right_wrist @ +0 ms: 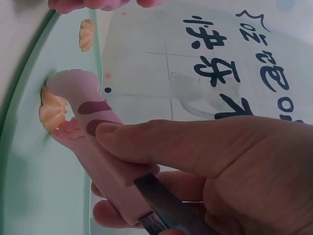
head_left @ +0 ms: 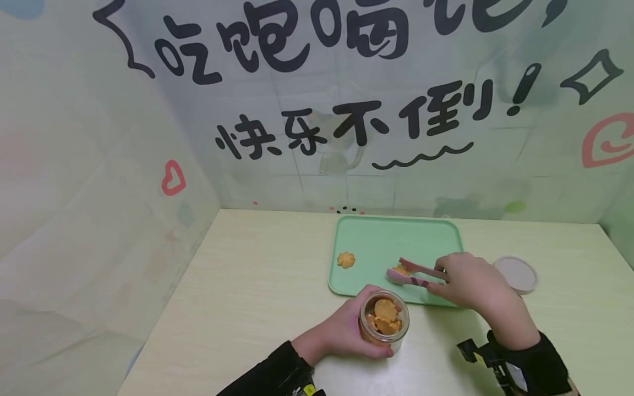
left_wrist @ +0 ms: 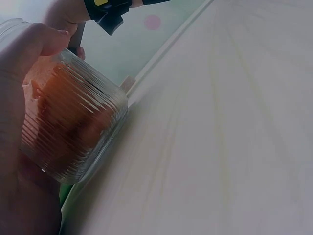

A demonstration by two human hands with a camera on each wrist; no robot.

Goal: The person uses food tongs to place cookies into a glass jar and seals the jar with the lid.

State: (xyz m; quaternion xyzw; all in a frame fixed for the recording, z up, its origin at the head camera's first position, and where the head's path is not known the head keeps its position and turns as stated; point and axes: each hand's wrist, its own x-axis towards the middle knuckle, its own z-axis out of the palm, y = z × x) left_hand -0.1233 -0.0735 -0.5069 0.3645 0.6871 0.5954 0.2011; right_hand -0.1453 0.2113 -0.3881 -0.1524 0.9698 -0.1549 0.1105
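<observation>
My left hand [head_left: 349, 327] grips a ribbed glass jar [head_left: 403, 324] from its left side, and several flower-shaped cookies [head_left: 386, 316] show inside through its mouth. In my right hand [head_left: 470, 283] is a pair of pink paw-shaped tongs [right_wrist: 98, 117], pinched between thumb and fingers. The tongs' two tips stand on either side of a single cookie [right_wrist: 53, 110] at the green tray [head_left: 381, 236]. Another cookie [head_left: 346, 260] lies by the tray's left edge, apart from both hands. The left wrist view shows the jar's ribbed wall [left_wrist: 83, 117] with the thumb over its upper part.
A round pale lid [head_left: 516, 274] lies on the light wooden table [head_left: 247, 286], right of the tray beyond my right wrist. Behind the table's far edge stands a printed backdrop [head_left: 307, 187]. Another sheet [head_left: 99, 220] hangs along the left side.
</observation>
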